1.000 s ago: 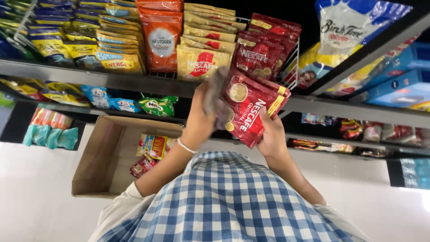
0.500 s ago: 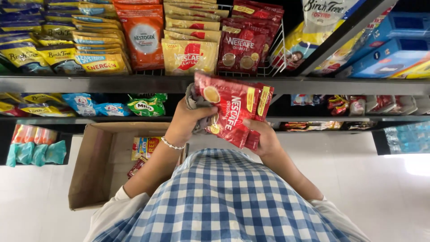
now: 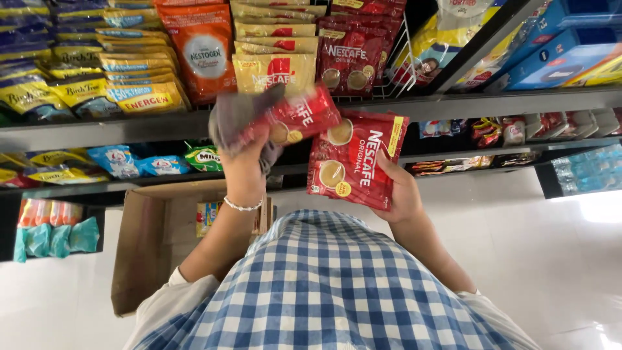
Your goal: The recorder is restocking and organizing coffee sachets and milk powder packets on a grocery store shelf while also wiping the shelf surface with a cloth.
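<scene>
Red coffee pouch (image 3: 301,120) raised in left hand (image 3: 245,162) grip with grey cloth (image 3: 233,116); right hand (image 3: 400,191) grips red pouch stack (image 3: 353,162)

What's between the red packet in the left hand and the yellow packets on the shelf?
Nothing: in the head view, the red packet overlaps the yellow packets.

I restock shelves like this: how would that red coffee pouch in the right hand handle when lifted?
The red pouch probably stays fairly floppy: the right hand holds it by one edge. It looks light for its size, as fingers alone carry it. Its glossy film may be slippery, like the pouch in the left hand.
</scene>
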